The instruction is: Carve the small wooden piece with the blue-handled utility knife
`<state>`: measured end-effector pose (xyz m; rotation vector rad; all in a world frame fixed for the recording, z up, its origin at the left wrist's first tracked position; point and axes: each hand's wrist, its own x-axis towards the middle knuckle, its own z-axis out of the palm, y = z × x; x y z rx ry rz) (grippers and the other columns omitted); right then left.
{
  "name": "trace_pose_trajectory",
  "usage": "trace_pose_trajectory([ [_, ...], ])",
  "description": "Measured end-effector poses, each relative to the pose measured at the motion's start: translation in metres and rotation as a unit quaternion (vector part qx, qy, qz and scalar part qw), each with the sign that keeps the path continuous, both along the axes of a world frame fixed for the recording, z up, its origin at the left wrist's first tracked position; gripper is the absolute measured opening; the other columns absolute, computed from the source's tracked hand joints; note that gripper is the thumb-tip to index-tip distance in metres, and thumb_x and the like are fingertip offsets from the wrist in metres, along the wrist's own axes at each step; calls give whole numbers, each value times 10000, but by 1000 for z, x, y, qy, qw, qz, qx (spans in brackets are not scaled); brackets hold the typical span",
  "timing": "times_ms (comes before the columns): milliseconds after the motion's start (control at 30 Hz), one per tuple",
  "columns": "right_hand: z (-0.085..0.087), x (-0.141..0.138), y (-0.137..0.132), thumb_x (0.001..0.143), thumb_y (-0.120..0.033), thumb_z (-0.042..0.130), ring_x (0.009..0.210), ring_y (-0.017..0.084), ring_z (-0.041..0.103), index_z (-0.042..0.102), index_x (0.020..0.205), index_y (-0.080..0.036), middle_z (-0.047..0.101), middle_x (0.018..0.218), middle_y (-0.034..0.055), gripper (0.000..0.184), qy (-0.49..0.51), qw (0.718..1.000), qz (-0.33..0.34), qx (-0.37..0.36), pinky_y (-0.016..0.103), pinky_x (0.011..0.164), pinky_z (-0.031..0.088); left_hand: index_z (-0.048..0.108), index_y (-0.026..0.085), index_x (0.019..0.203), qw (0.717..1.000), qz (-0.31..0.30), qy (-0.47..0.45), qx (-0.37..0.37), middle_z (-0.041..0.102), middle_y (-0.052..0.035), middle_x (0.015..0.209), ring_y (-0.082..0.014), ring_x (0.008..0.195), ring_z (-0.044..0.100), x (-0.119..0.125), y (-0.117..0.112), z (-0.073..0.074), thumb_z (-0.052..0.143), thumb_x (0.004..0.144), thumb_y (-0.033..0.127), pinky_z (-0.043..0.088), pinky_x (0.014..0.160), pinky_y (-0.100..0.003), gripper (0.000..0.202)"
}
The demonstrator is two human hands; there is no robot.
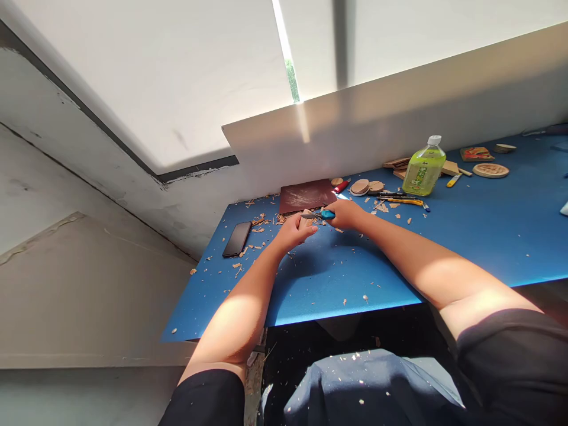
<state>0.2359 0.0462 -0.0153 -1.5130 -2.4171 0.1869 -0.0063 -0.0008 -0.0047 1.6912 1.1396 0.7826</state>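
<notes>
My left hand and right hand: nearly meeting, arms stretched forward over the blue bench | just my side of the dark red sheet | right: wrapped round the blue-handled knife, blade pointing left | left: gripping the wood piece at the blade, thumb jutting rightward | shavings scattered nearby

The small wooden piece is partly covered by the left hand, and the teal knife handle by the right hand. Wood blocks are partly hidden behind the drink bottle, whose label print is too small to be read. A white object is cut off by the right edge.
</notes>
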Motion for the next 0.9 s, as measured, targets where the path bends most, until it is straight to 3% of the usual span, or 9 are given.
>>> trace_pose_trajectory([
  [200, 1, 3, 3, 920, -412, 647, 899, 250, 732, 823, 984, -247, 847, 1016, 93, 250, -25, 996, -46, 67, 322, 692, 358, 571, 218, 981, 999, 20, -39, -18, 473, 69, 699, -84, 523, 431, 2, 5, -8, 851, 764, 570, 384, 494, -250, 499],
  [433, 0, 5, 4, 933, -407, 636, 914, 252, 741, 806, 1004, -246, 849, 1056, 86, 244, -40, 997, -33, 51, 323, 697, 359, 590, 205, 1037, 1000, 10, -14, -3, 595, 31, 780, -90, 554, 468, 1, 6, -9, 851, 759, 566, 385, 522, -255, 525],
  [567, 1, 8, 4, 942, -395, 627, 935, 255, 744, 806, 1039, -247, 848, 1080, 86, 252, -51, 997, -29, 51, 321, 709, 375, 622, 203, 1095, 991, 17, 77, 104, 688, -13, 910, -165, 747, 618, -1, 4, -8, 848, 779, 576, 462, 660, -289, 538],
  [667, 1, 11, 4, 932, -373, 640, 968, 268, 746, 811, 1062, -239, 845, 1109, 104, 253, -70, 996, -31, 41, 321, 743, 402, 639, 208, 1100, 962, 52, 183, 195, 735, -38, 1008, -218, 876, 668, -4, 3, -7, 873, 768, 571, 470, 731, -313, 545],
  [900, -1, 12, 5, 942, -379, 634, 993, 279, 746, 809, 1049, -233, 834, 1103, 111, 252, -83, 995, -42, 36, 331, 752, 424, 630, 220, 1133, 943, 56, 251, 211, 755, -48, 1072, -249, 921, 693, -9, 6, -8, 858, 790, 576, 480, 756, -338, 545],
])
